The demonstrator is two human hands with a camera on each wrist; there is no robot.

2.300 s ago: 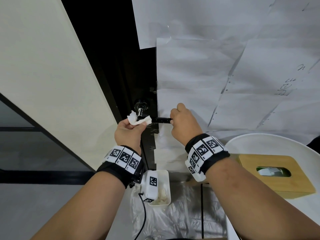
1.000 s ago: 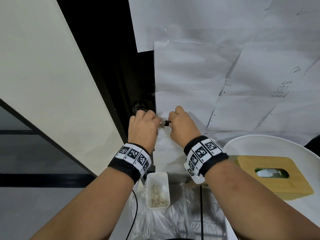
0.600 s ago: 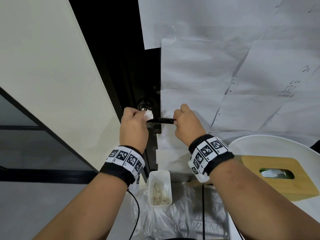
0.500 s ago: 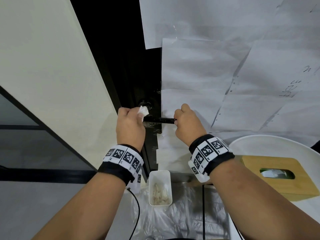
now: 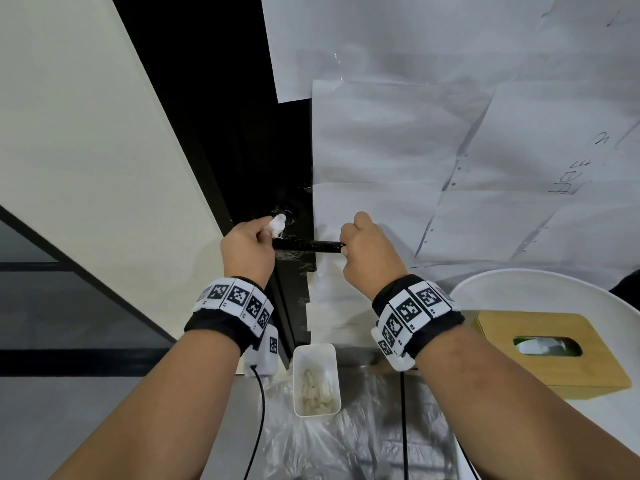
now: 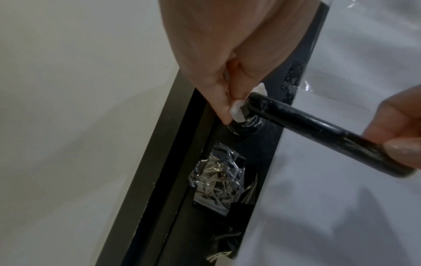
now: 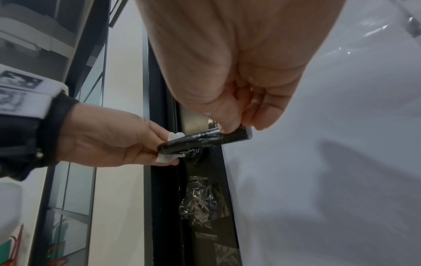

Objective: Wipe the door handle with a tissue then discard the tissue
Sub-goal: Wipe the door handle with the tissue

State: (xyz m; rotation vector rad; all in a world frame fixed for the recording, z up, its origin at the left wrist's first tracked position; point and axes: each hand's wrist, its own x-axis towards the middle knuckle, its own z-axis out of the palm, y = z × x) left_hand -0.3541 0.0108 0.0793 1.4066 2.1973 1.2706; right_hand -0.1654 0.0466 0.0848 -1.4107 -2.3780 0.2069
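The left hand [image 5: 246, 250] has slid its crumpled white tissue [image 5: 277, 224] from mid-lever back to the pivot end of the black metal door handle [image 5: 306, 245] — one pass along the bar looks finished. The right hand [image 5: 367, 251] still pinches the lever's free tip, steadying it; discarding remains.

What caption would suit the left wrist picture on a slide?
Left hand presses a folded tissue against the base of the black door handle while the right hand pinches its free end.
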